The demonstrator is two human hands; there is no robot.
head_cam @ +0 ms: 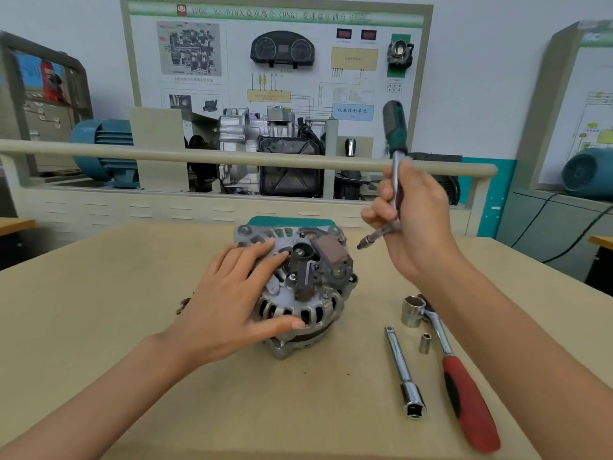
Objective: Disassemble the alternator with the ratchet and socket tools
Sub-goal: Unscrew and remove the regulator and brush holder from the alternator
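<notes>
The silver alternator (308, 293) stands on the tan table (132, 327), its rear end with dark plastic parts facing up. My left hand (232, 300) rests flat on its left side, fingers straight, thumb along the front rim. My right hand (414, 220) grips the steel shank of a green-handled ratchet (395, 127), held upright above and to the right of the alternator. A thin extension with a small socket tip (365, 242) points down-left toward the alternator from that hand.
To the right on the table lie a red-handled ratchet (464, 393) with a large socket (412, 310), a small loose socket (424, 343) and a chrome extension bar (403, 373). Brown debris (184, 303) lies to the left. A training bench with a rail (232, 157) stands behind.
</notes>
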